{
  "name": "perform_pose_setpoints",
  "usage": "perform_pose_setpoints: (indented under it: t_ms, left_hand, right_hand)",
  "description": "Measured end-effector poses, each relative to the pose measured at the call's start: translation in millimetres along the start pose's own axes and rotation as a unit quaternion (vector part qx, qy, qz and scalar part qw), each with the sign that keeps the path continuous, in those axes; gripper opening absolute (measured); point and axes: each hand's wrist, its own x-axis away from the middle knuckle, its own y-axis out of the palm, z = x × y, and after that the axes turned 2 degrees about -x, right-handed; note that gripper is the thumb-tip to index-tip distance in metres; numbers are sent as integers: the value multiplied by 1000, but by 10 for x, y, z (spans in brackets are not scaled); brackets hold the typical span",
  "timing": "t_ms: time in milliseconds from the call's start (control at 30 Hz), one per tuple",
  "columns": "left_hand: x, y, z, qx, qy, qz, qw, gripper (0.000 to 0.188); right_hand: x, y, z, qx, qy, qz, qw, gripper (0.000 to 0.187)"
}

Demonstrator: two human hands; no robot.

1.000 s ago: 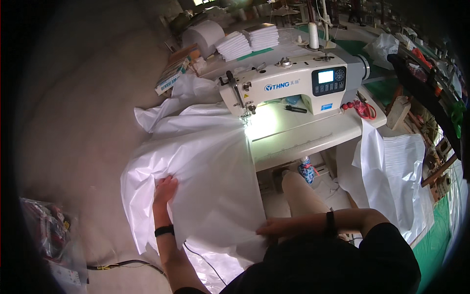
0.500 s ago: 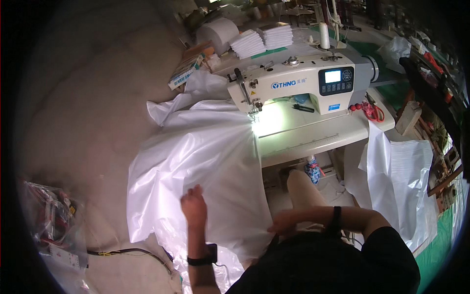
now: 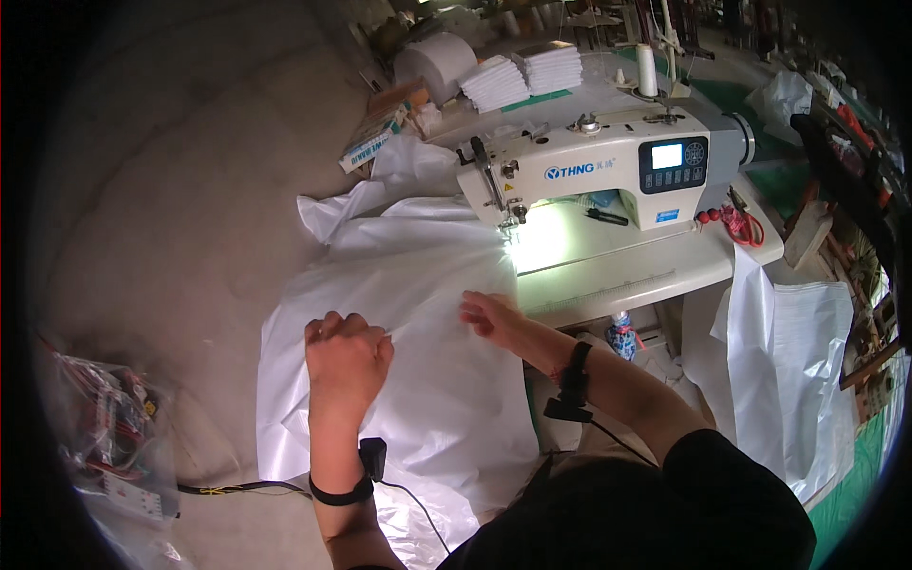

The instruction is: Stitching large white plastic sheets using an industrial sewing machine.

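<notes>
Sheet [image 3: 442, 380], R hand [image 3: 491, 315] nr edge, floor [image 3: 190, 275] to L

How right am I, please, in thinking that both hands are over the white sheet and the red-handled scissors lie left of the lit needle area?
The scissors lie right, not left, of the lit needle area in the head view; the left hand and right hand are over the white sheet.

Floor [image 3: 180, 218]: grey-brown, concrete-like, filling the left side, darkest toward the upper left. Worktop [image 3: 646, 282]: pale, rounded front corner at right; bright greenish-white pool of light [image 3: 543, 245] on its surface. Room's far end: dim, cluttered, detail indistinct. Lower right: green surface [image 3: 844, 503], partly shadowed.
</notes>
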Motion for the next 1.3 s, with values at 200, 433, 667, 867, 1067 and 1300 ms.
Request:
perform_pose_setpoints:
  t_ms: [200, 433, 667, 867, 1067, 1300]
  left_hand:
    - [351, 73, 212, 40, 44, -30, 998, 3]
    - [918, 491, 564, 243, 45, -300, 921, 17]
    - [1265, 819, 919, 369, -38, -370, 852, 29]
    - [1652, 921, 1300, 373, -191, -291, 860, 29]
    - [1876, 943, 1587, 359, -215, -131, 899, 16]
    - [1932, 1077, 1657, 295, -79, -91, 948, 12]
  right_hand:
    - [799, 92, 684, 199, 45, -241, 949, 17]
    - [1672, -171, 1114, 468, 116, -423, 767, 20]
    - [1752, -172, 1450, 564, 150, -400, 707, 17]
    - [1721, -241, 1787, 638, 153, -386, 648, 17]
    - [2057, -859, 1086, 727, -20, -241, 643, 38]
    - [1653, -1173, 1529, 423, -28, -291, 857, 41]
